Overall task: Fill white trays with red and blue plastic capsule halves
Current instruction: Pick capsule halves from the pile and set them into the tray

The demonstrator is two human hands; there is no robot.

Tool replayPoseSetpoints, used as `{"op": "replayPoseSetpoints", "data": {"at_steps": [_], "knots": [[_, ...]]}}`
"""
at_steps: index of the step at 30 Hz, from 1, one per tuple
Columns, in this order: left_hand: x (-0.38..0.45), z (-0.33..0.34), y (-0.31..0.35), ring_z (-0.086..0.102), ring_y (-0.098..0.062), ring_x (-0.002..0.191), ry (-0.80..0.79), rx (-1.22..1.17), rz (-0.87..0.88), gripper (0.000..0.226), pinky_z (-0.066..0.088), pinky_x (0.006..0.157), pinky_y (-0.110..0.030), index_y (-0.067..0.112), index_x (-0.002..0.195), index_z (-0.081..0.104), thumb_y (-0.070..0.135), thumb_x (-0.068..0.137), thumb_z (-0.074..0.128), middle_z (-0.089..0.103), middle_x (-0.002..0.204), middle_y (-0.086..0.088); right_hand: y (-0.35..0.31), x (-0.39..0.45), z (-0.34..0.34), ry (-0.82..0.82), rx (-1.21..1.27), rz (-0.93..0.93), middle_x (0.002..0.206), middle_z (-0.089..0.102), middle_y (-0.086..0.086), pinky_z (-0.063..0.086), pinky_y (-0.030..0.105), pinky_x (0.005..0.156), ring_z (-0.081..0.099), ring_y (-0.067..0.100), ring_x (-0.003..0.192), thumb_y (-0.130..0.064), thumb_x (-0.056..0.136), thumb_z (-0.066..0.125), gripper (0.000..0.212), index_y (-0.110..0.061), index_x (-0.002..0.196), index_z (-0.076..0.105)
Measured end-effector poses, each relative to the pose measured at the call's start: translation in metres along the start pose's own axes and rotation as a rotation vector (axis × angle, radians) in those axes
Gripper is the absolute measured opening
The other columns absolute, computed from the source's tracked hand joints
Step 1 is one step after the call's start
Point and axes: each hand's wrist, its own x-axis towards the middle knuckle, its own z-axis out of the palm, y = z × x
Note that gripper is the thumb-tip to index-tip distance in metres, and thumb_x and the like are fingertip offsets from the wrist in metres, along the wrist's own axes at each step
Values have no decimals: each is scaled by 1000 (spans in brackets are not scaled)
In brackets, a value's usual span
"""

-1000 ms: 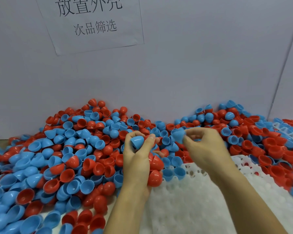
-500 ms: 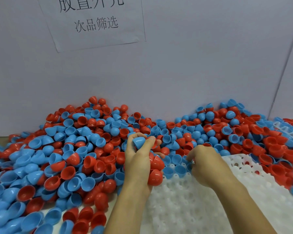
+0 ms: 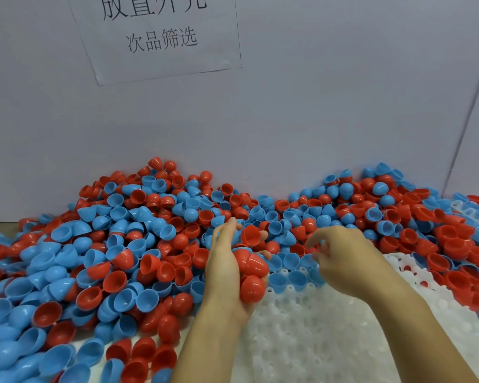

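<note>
A large pile of red and blue capsule halves (image 3: 138, 244) covers the table from the left to the far right. A white tray (image 3: 315, 335) with round sockets lies at the lower right; several blue halves (image 3: 288, 277) sit along its far edge. My left hand (image 3: 224, 266) stands on edge at the centre and holds a stack of red halves (image 3: 250, 272) against its palm. Just right of it, above the tray's far edge, my right hand (image 3: 340, 258) hovers with fingers loosely curled and blurred; nothing shows between them.
A grey wall panel (image 3: 315, 106) stands right behind the pile, with a paper sign (image 3: 161, 34) of printed characters taped on it. A second white tray (image 3: 470, 214) holding halves shows at the far right edge.
The blue half has left my left hand's fingertips; a red one now sits at the top of its stack. My right hand set a blue half at the tray's edge and lifted slightly.
</note>
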Motion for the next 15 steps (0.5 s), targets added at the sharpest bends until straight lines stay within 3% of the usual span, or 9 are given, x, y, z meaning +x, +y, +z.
{"op": "replayPoseSetpoints", "data": {"at_steps": [3,6,8,10,12,15], "knots": [[-3,1,0,63,-17,53,-55,5,-26,45,42,38,-21,19,126,61,49,93,62,74,91,-10,-14,-1,-8,32,327,-145,96,72,-7,51,14,66,66,7,83,-28,97,62,12,-35,104,69],[-5,2,1,63,-17,51,-104,62,-19,29,45,40,-22,25,114,66,46,95,60,71,89,-11,-32,-3,-6,43,536,-243,76,66,-11,48,12,58,62,2,68,-34,90,71,7,-39,91,67],[-5,3,0,67,-18,58,-124,109,-1,25,47,43,-24,28,111,68,45,95,59,72,99,-12,-37,-3,1,92,533,-265,66,61,-13,46,10,57,59,-3,63,-30,87,75,14,-39,86,65],[-7,5,0,67,-18,62,-155,129,11,23,47,43,-24,28,109,70,43,96,58,71,106,-13,-39,-3,8,144,457,-258,71,57,-13,45,10,55,59,-4,64,-26,86,77,20,-39,86,62],[-10,7,-1,67,-16,65,-203,161,29,25,47,41,-23,25,110,69,41,97,56,70,107,-13,-39,-2,11,203,418,-253,80,60,-14,45,11,53,61,1,63,-19,87,74,22,-39,85,63],[-12,9,-2,67,-19,77,-195,178,49,21,48,44,-22,31,108,70,41,97,56,71,114,-10,-37,0,13,297,523,-238,73,66,-15,47,7,54,65,-3,64,-6,88,69,27,-33,80,69]]}}
